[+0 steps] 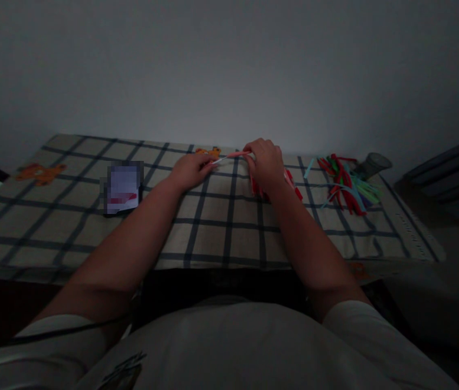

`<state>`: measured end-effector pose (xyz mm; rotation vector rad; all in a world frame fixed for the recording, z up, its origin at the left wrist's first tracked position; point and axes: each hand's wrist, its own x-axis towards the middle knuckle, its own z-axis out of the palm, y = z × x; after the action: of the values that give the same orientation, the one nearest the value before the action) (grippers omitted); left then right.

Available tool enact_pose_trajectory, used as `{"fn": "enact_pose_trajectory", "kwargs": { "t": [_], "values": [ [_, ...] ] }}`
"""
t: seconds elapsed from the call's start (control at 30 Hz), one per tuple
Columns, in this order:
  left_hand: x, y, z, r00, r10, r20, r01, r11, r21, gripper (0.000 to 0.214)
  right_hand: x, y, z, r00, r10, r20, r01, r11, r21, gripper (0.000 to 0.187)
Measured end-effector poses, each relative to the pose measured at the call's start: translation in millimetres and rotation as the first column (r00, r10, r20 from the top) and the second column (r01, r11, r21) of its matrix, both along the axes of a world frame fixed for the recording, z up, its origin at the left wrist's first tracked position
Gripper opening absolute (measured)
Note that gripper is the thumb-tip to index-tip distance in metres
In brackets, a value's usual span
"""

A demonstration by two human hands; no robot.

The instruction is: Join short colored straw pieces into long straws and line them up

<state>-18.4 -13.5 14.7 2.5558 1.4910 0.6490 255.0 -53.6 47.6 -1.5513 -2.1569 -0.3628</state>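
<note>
A thin pink and white paper strip point(235, 155) stretches between my two hands, a little above the table. My left hand point(192, 170) pinches its left end, fingers closed. At the other end, my right hand point(265, 162) has its thumb and fingers closed on the strip. Beneath and behind my right hand lies a red and white item point(293, 184), mostly covered by the hand and wrist, so its kind cannot be made out.
A checked cloth point(209, 238) covers the table against a plain wall. On the left rests a device with a lit, blurred screen point(123, 187). To the right lie a pile of coloured strips point(345, 187) and a clear glass point(374, 164).
</note>
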Motion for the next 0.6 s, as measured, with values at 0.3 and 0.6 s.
{"fn": "enact_pose_trajectory", "kwargs": {
  "t": [0.3, 0.6],
  "values": [
    [-3.7, 1.9, -1.9, 0.998, 0.009, 0.058, -0.01, 1.0, 0.013, 0.048, 0.1, -4.4, 4.4, 0.999, -0.038, -0.017, 0.037, 0.999, -0.016, 0.046],
    [-6.1, 5.4, -6.9, 0.996, 0.067, 0.063, -0.069, 0.997, 0.034, 0.05, -7.9, -5.4, -1.4, 0.994, 0.004, 0.106, 0.009, 0.992, -0.129, 0.043]
  ]
}}
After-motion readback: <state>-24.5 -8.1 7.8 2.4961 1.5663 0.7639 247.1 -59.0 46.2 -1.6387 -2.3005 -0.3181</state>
